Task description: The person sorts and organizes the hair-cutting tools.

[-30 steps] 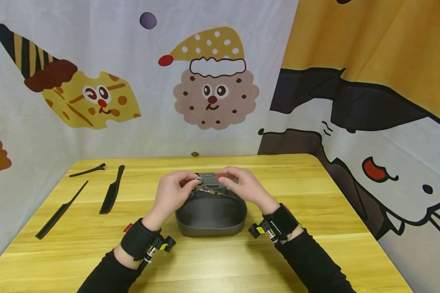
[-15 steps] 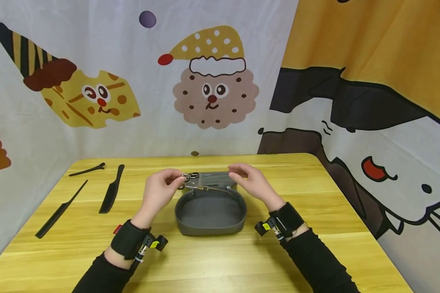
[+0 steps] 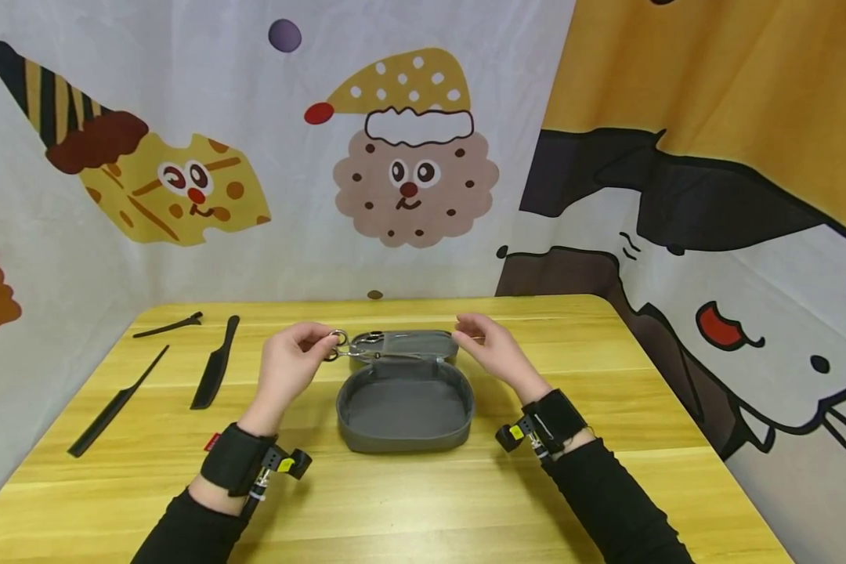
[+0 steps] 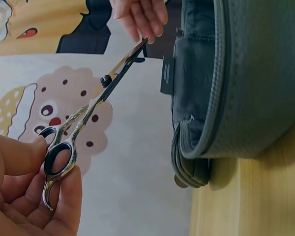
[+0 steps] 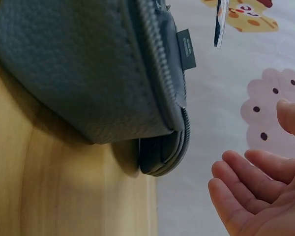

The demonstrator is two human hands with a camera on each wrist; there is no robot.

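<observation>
My left hand (image 3: 292,364) pinches a pair of haircutting scissors (image 4: 91,103) by the finger loops, thumb on one side and fingers behind. The blades point right, above the grey zip case (image 3: 405,440), and look nearly together. The case stands unzipped with its lid (image 3: 430,343) folded back, and the scissors overlap the lid in the head view. My right hand (image 3: 493,348) hovers at the lid's right end, fingers relaxed and holding nothing. In the right wrist view the right palm (image 5: 270,216) shows bare, and only the blade tip of the scissors enters at the top.
A wide comb with a handle (image 3: 215,368), a thin tail comb (image 3: 116,403) and a black hair clip (image 3: 169,326) lie on the wooden table (image 3: 423,509) at left. Something metallic with a dark part (image 3: 372,338) sits in the lid. A printed curtain (image 3: 218,274) hangs behind.
My left hand has moved left with the scissors, drawing them away from the right hand. My right hand has shifted right, off the scissors' blade end. The case has stayed put.
</observation>
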